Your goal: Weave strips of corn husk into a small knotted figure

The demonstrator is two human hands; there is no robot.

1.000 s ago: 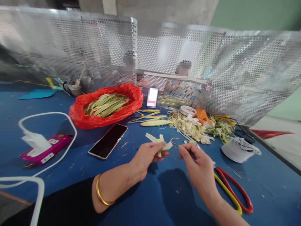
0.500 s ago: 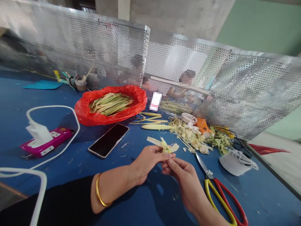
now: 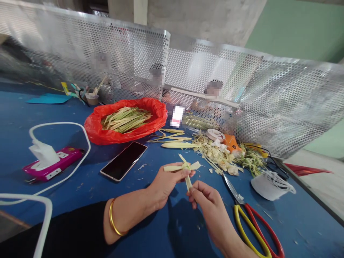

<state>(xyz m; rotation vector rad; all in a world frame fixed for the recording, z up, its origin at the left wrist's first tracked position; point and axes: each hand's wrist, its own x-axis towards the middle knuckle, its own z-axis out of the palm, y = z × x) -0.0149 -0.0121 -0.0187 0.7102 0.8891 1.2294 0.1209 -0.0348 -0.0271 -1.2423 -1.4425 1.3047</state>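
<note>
Between my hands, above the blue table, is a small cross-shaped knot of pale green leaf strips. My left hand, with a gold bangle on its wrist, pinches the knot between thumb and fingers. One strip end points left, one right and one up. A strip end running down toward me is pinched by my right hand. Scissors with one yellow and one red handle lie just right of my right hand, blades pointing away. Beyond my hands lie loose leaf strips.
A red plastic bag holds many leaf strips. Near it lie a phone and a magenta power strip with a white cable. Leaf scraps, a tape roll and a white container are at right. A perforated metal screen stands behind.
My right hand has drawn down and toward me with a strip end, away from my left hand. The knot now shows a clear cross shape. My left hand stays nearly in place.
</note>
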